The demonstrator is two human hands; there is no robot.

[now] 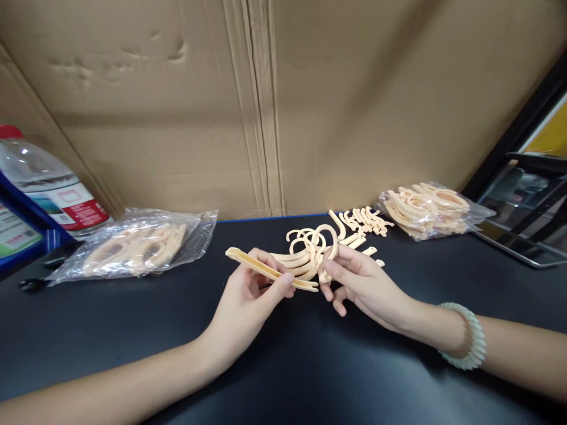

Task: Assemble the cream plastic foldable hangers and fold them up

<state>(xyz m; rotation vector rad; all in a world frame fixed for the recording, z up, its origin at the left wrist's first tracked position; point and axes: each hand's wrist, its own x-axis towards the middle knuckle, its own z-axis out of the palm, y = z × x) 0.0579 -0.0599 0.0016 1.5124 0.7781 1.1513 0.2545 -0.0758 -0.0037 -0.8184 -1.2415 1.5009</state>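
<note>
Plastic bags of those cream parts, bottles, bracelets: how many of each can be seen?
Clear plastic bags of cream parts: 2, the left bag and the right bag
Water bottle: 1
Bracelet: 1
Total: 4
Loose cream parts are too overlapped to count.

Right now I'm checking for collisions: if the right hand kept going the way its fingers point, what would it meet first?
Probably the bunch of cream plastic hook pieces that the right hand already touches; beyond them, the left hand and its flat strip. Depth is uncertain.
</note>
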